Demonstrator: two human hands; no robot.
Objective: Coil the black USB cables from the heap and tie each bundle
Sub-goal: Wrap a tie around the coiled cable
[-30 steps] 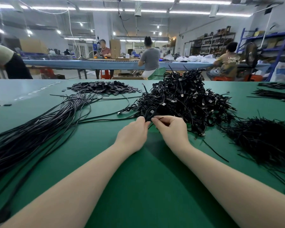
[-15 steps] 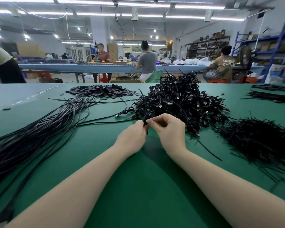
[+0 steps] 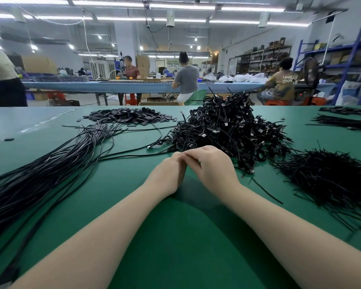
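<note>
My left hand (image 3: pixel 169 176) and my right hand (image 3: pixel 213 165) are pressed together at the table's middle, fingers curled and tips meeting. A thin black cable (image 3: pixel 133 155) runs in from the left and ends at my left hand; what sits between the fingers is hidden. Just behind the hands lies the tangled heap of black USB cables (image 3: pixel 227 126) with their plugs showing. A long sheaf of straight black cables (image 3: pixel 40 178) fans out across the left of the table. A pile of thin black ties (image 3: pixel 329 180) lies to the right.
The green table (image 3: pixel 175 236) carries a pile of flat black pieces (image 3: pixel 129 116) at the back and more black strands (image 3: pixel 346 122) far right. Beyond it, several people work at a long blue bench (image 3: pixel 133 86), with shelving at the right.
My hands have closed together; the black piece pinched between the fingertips before is now hidden behind them. The view has tilted slightly.
</note>
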